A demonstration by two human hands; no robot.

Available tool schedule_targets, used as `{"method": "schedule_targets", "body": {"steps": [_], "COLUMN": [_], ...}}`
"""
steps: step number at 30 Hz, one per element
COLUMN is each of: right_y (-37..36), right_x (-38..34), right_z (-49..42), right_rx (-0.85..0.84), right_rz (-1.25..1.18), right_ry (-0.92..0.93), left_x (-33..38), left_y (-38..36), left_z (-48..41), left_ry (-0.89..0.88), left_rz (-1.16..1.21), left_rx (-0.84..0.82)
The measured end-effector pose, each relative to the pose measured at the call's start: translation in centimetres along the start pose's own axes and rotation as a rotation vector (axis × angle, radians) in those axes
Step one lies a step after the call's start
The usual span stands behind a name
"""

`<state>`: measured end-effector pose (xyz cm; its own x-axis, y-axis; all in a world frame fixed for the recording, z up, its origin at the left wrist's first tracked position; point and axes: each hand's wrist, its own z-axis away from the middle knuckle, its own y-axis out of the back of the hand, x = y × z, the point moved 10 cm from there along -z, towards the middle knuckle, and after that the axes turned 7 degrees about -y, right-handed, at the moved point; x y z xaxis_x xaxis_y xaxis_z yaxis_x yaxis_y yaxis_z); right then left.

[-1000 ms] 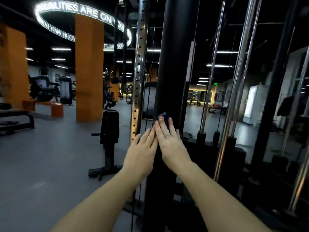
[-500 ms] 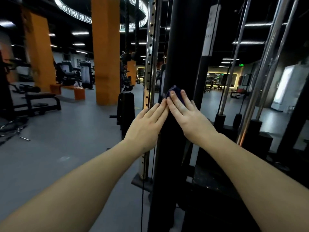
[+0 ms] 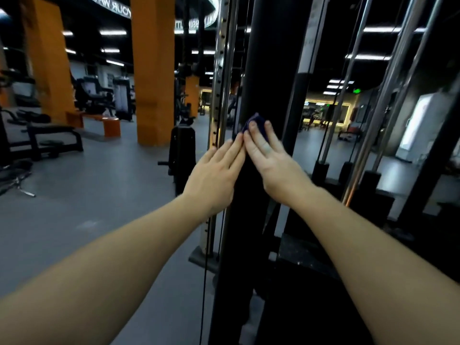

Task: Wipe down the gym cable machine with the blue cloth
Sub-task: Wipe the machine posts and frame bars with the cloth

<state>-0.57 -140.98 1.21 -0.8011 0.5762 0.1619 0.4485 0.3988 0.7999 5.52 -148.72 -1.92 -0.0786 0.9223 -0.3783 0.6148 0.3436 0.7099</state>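
most of the blue cloth (image 3: 256,122) is hidden under the right hand (image 3: 273,165); only a dark, blurred corner shows past the fingertips, against the black post (image 3: 271,58) of the cable machine. the post's top and base are cut off by the frame. the right hand lies flat, fingers straight, pressing the cloth onto the post. the left hand (image 3: 214,180), just left of it, is flat too, fingers together, its fingertips meeting the right hand's near the holed chrome rail (image 3: 220,70).
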Motion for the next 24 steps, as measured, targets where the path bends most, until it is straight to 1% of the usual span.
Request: {"method": "schedule_targets", "body": {"steps": [5,11,14,17,21,24], "right_y": [-0.1,-0.6,-0.5,-0.1,-1.6,-2.1], "right_x": [-0.1,-0.1,-0.1,-0.3,-0.5,-0.2], "right_z": [0.1,-0.1,0.0,0.3,1.8,2.0], "right_rx": [-0.028,-0.020,0.002,0.079,0.148,0.170], "right_rz": [-0.003,0.013,0.033,0.052,0.052,0.103], "right_ry": [-0.014,-0.033,-0.027,-0.008,-0.031,-0.005], "left_x": [0.5,0.0,0.1,0.0,-0.3,-0.8], "left_y": [-0.2,-0.6,-0.9,-0.7,-1.4,-1.8], "left_z": [0.0,-0.1,-0.2,-0.1,0.3,1.0], "left_ry": [0.048,0.028,0.024,0.014,-0.053,-0.086], "left_rz": [0.093,0.156,0.161,0.150,0.094,0.056], "left_rx": [0.067,0.148,0.133,0.112,0.058,0.076]}}
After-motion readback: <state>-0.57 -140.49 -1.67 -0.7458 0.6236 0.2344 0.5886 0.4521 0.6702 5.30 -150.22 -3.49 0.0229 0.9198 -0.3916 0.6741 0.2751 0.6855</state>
